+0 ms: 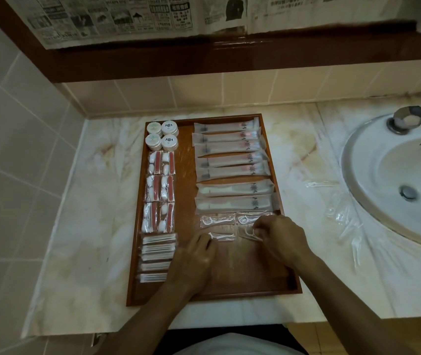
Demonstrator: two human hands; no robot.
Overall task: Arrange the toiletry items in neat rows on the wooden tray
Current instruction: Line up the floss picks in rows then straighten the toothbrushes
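A: How far along does the wooden tray [268, 292] look?

B: Mostly filled, I'd judge. Round jars [162, 135] sit at its upper left, sachets and cotton-bud packs run down the left column, and toothbrush packets [230, 162] are stacked in a row on the right.

A: And what's left?

B: The floss picks. Four clear packets [218, 221] lie just below the toothbrushes; more floss packets [340, 213] wait on the worktop [301, 149] at centre right, beside the sink [363, 160].

A: The hands?

B: The left hand [194, 260] rests curled fingers on one packet; the right hand [280, 235] pinches another, thin, transparent and crinkly.
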